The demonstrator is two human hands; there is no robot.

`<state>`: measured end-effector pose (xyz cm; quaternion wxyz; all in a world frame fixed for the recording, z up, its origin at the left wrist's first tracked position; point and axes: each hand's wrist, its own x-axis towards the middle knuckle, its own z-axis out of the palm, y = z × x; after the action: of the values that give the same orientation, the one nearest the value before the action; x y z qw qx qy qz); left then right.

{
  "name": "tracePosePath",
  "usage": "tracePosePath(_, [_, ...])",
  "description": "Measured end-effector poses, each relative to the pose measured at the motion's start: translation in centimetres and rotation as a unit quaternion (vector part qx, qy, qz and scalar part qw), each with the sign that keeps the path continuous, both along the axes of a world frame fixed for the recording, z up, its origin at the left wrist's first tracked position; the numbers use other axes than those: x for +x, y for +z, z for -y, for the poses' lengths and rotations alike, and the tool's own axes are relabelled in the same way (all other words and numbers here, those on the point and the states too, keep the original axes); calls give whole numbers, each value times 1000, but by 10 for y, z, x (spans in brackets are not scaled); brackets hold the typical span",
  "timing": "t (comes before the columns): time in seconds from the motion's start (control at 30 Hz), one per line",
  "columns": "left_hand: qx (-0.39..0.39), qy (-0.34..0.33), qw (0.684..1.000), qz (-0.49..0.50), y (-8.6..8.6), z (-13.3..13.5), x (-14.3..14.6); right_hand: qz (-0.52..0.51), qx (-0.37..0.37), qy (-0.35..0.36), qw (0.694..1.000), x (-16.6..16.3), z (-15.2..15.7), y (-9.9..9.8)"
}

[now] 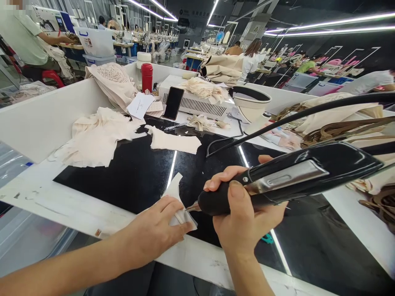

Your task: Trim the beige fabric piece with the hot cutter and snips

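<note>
My right hand [243, 213] is wrapped round the grip of a black hand-held tool [296, 176] with a metal plate on its side and a black cable [308, 113] running off to the right. Its small metal tip [193, 206] touches a small cream fabric piece [177, 197] lying on the glossy black work surface [138, 172]. My left hand [157, 230] presses that fabric piece flat, with its fingers pinched on the near edge right beside the tip.
Cream fabric pieces [95, 137] are heaped at the left, another piece [173, 142] lies in the middle. Behind stand a white box unit [197, 105] with a phone [173, 102] leaning on it, a red flask [147, 77] and a white bowl-shaped device [251, 105]. Other people work at far tables.
</note>
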<state>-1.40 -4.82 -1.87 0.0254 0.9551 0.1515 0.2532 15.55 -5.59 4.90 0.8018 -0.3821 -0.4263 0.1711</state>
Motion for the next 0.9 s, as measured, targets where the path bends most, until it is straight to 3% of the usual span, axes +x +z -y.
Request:
tracePosePath(0.17, [-10, 0, 1000, 8, 11, -5, -4, 6, 6, 18, 1000, 0, 5, 0])
tracePosePath(0.5, [5, -98, 995, -22, 8, -66, -8, 5, -3, 9, 1000, 1, 6, -2])
tracePosePath(0.9, [12, -88, 993, -76, 13, -64, -20, 8, 23, 15, 1000, -1, 8, 0])
